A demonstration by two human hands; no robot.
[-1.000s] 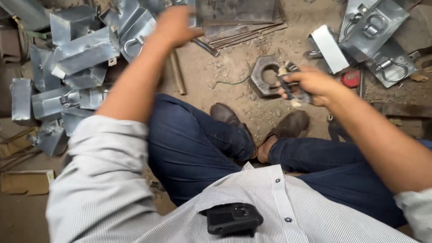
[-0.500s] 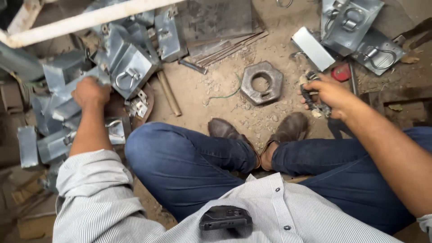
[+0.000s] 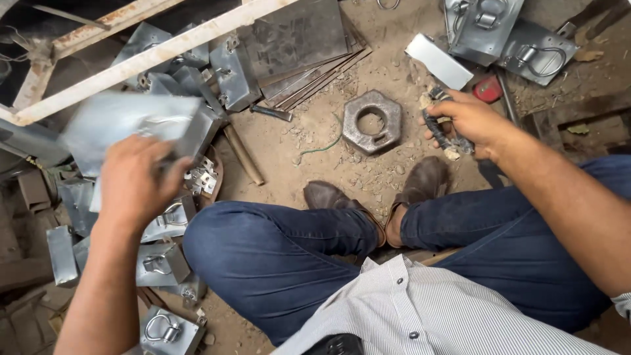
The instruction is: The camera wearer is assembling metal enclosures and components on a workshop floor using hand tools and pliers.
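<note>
now the left hand [image 3: 135, 181] has lifted a metal bracket [image 3: 125, 128].

We count one hexagonal nut [image 3: 372, 121], one red object [image 3: 488, 89], two brown shoes [image 3: 332, 196], two hands: left hand [image 3: 135, 181], right hand [image 3: 468, 121]. Galvanized brackets [image 3: 164, 263]: many, overlapping; exact count not readable.

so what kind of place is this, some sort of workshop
Most likely a small metalworking shop, with the work done on a dirt floor. Bent sheet-metal brackets with ring latches lie heaped around, flat steel plates are stacked nearby, and a heavy hexagonal nut sits by the person's shoes.
</note>
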